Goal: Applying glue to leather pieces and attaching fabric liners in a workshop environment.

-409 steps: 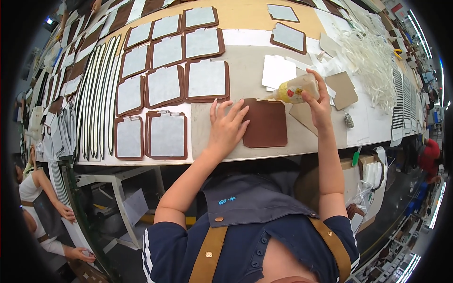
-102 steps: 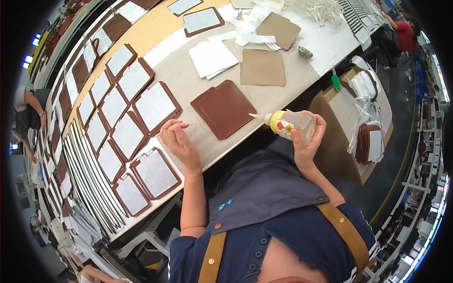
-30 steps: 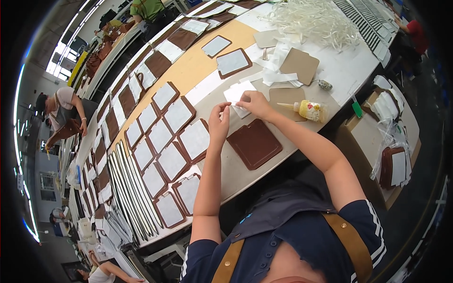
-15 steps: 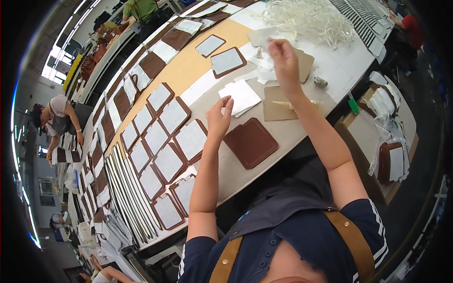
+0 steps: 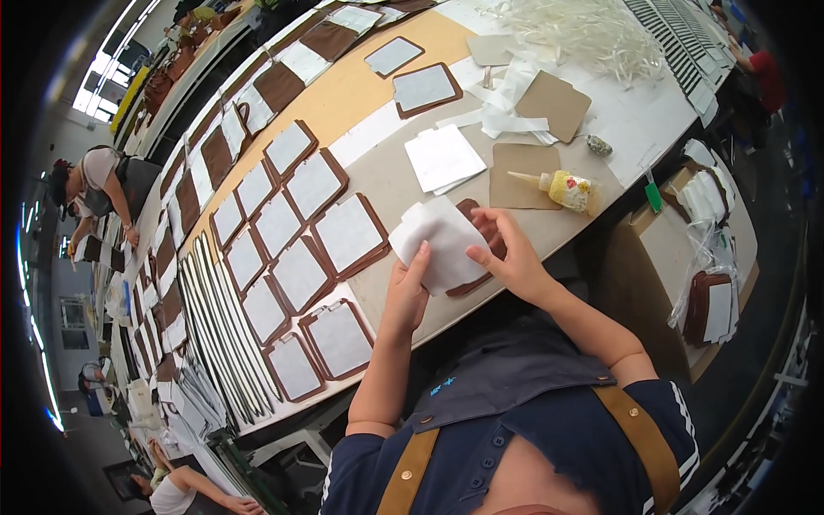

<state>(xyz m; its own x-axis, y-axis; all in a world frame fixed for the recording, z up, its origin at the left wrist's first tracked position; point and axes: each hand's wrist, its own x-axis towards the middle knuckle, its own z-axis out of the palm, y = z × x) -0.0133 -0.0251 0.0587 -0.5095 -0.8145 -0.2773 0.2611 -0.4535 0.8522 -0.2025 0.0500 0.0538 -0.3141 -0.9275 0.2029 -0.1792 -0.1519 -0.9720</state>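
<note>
Just over the table's near edge, a thin white sheet (image 5: 442,245) with a small tab is held between my two hands. My left hand (image 5: 406,292) pinches its lower left side, thumb on top. At the right edge my right hand (image 5: 519,262) is curled, thumb against the sheet and fingers by the corner. A brown leather panel (image 5: 468,287) lies beneath, mostly hidden. Beyond the hands sits a stack of similar white sheets (image 5: 445,159). A yellow-labelled glue bottle (image 5: 566,190) lies on its side by a beige card (image 5: 522,163).
Rows of brown panels with white facings (image 5: 300,273) cover the table to the left, beside long dark-edged strips (image 5: 225,335). White ribbon scraps (image 5: 584,34) heap at the far right. An open carton (image 5: 695,232) stands to the right. A co-worker (image 5: 103,193) bends over the table's far left side.
Both hands have come down and together toward the near edge. They now hold a white sheet above the brown panel. The glue bottle, earlier behind my right arm, shows fully.
</note>
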